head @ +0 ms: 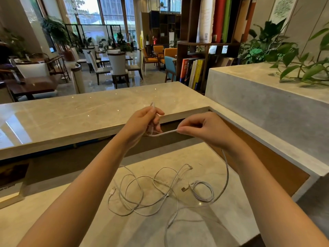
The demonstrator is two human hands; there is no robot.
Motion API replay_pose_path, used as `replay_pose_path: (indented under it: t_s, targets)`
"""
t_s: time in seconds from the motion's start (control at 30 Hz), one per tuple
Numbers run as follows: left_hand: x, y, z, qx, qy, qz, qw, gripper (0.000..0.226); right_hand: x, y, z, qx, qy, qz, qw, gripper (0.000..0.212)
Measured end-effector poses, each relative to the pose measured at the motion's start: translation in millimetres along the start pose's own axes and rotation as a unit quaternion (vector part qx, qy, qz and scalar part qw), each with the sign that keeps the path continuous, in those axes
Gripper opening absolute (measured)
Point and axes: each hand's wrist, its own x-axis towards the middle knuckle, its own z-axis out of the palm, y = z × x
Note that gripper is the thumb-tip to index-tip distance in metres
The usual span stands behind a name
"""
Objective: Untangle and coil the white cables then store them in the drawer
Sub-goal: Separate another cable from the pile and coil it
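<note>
– Fingers (156,113) of the left hand (142,123) are curled round one end of a white cable (163,133), aren't they?
– Yes, closed on it, with the plug (152,104) poking out above the knuckles. The right hand (204,131) pinches the same cable a little way along, fingertips (183,130) together on it.
– Why hold both hands up in the air?
– I'd judge it keeps a short stretch drawn between them, so a loop can be laid into the left hand. The slack falls under the right wrist and runs down to the worktop (71,211).
– And the others?
– A loose tangle (147,191) of white cables lies on the worktop below the hands. Just right of it sits a small coiled cable (203,190), seemingly done already.
– So where are we?
– Early in coiling this one, I think. The trailing part passes close by the small coil, so a careless pull might drag it. No drawer is in view.
</note>
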Motion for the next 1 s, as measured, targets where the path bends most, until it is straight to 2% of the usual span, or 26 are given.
replay_pose_path:
  t_s: [0.07, 0.13, 0.17, 0.27, 0.33, 0.4, 0.43, 0.53, 0.6, 0.67, 0.7, 0.77, 0.8, 0.83, 0.9, 0.93, 1.0]
  targets:
    - [1, -5, -3, 0.024, -0.031, -0.014, 0.999, 0.031, 1, 3, 2, 0.014, 0.019, -0.003, 1.000, 0.010]
    - [-2, -9, -4, 0.031, -0.142, -0.039, 0.989, 0.032, 4, 5, 0, 0.021, 0.058, -0.006, 0.998, 0.011]
    - [-3, -10, -3, -0.003, -0.206, -0.052, 0.977, 0.032, 6, 6, -1, 0.022, 0.078, -0.006, 0.997, 0.012]
    - [-5, -13, -2, -0.219, -0.326, -0.066, 0.917, 0.027, 13, 8, -3, 0.043, 0.117, 0.011, 0.992, 0.007]
    - [-3, -16, 0, -0.387, -0.371, -0.079, 0.841, 0.028, 15, 14, -1, 0.073, 0.137, 0.033, 0.987, 0.009]
    - [-2, -14, 2, -0.510, -0.383, -0.091, 0.765, 0.031, 14, 25, 3, 0.124, 0.145, 0.071, 0.979, 0.017]
    - [-2, -13, 1, -0.547, -0.371, -0.080, 0.746, 0.032, 12, 33, 7, 0.150, 0.136, 0.086, 0.975, 0.021]
    - [-5, -3, 0, -0.598, -0.309, -0.037, 0.739, 0.033, 4, 60, 33, 0.165, 0.084, 0.116, 0.976, 0.027]
    - [-3, 3, 3, -0.593, -0.221, -0.016, 0.774, 0.033, -1, 70, 55, 0.128, 0.045, 0.138, 0.981, 0.029]
    - [1, 0, 7, -0.522, -0.102, 0.012, 0.847, 0.034, -4, 69, 75, 0.039, -0.010, 0.129, 0.991, 0.028]
    - [1, -3, 9, -0.440, -0.049, 0.033, 0.896, 0.036, -4, 65, 82, -0.011, -0.045, 0.109, 0.993, 0.028]
    - [1, -11, 15, -0.209, 0.014, 0.050, 0.976, 0.036, -2, 48, 91, -0.099, -0.097, 0.059, 0.989, 0.026]
    - [0, -16, 18, -0.075, 0.030, 0.056, 0.995, 0.034, 0, 39, 90, -0.140, -0.100, 0.035, 0.985, 0.024]
    - [-2, -21, 20, 0.067, 0.041, 0.070, 0.994, 0.033, 3, 30, 87, -0.180, -0.091, 0.014, 0.979, 0.022]
    - [-5, -31, 20, 0.293, 0.040, 0.107, 0.949, 0.027, 8, 14, 74, -0.255, -0.059, -0.023, 0.965, 0.019]
    - [-5, -33, 17, 0.342, 0.033, 0.103, 0.934, 0.025, 10, 8, 66, -0.278, -0.045, -0.038, 0.959, 0.019]
    - [-8, -31, 9, 0.326, -0.011, 0.031, 0.945, 0.027, 12, 3, 48, -0.292, -0.027, -0.053, 0.955, 0.019]
